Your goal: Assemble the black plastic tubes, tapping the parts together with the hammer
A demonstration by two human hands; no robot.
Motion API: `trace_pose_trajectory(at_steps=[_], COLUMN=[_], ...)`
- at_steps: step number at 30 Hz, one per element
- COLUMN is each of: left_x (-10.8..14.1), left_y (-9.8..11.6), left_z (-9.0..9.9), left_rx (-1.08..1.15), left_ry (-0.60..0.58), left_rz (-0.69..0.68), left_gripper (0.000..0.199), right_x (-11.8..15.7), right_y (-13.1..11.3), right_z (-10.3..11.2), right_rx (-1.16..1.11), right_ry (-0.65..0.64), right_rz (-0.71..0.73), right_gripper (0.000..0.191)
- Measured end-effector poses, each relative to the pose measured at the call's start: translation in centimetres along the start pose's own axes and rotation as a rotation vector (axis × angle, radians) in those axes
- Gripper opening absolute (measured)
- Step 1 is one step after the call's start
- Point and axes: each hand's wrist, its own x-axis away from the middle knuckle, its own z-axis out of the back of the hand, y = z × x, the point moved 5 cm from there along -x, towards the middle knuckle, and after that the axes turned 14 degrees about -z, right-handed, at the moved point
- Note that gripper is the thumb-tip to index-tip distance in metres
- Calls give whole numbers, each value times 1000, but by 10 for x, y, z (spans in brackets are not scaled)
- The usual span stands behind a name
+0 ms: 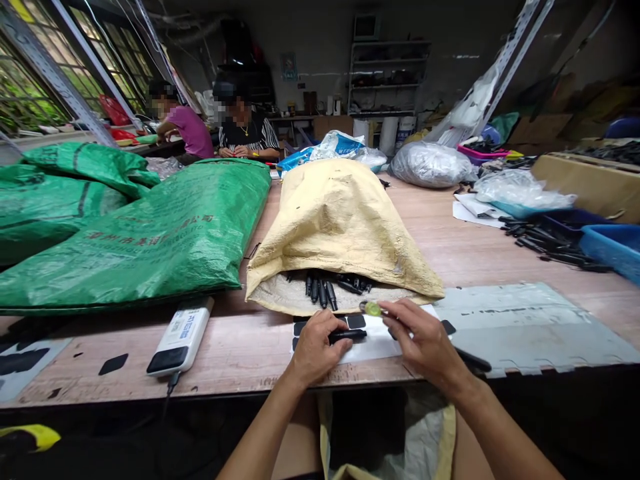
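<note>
One sack sits pretty much mid-view on the table, tubes inside. Second sack is left of it, power bank in front of that. Paper's before the first, mat to the right, bin farther right, bag below the table edge.

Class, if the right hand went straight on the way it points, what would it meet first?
Beyond the small yellow-green item it holds, the right hand would probably meet the lower lip of the cream sack, though depth is unclear.

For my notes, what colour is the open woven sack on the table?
Pale yellow sack; head view.
</note>
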Motion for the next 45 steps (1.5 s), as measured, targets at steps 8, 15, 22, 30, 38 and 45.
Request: trace_pose_trajectory(at_steps=[8,15,22,30,38,45], left_x=[1,1,1,0,1,2], left_y=[0,-2,0,1,-1,32], left_z=[1,-1,0,0,-7,-3], left_rx=[36,31,33,-33,-134,-140], left_ry=[30,35,45,37,-50,-113], left_rz=[-1,-5,14,12,-28,-109], left_gripper=[13,18,17,17,17,13], right_x=[21,27,31,2,-18,-15], right_y=[-37,-31,-23,18,89,88], right_z=[-14,-20,-10,11,2,-2], right_rx=[-59,78,81,74,200,228], right_ry=[-22,-51,-28,5,-69,-49], right_rz=[-7,-19,-26,-12,28,-17], right_gripper=[36,34,32,25,22,21])
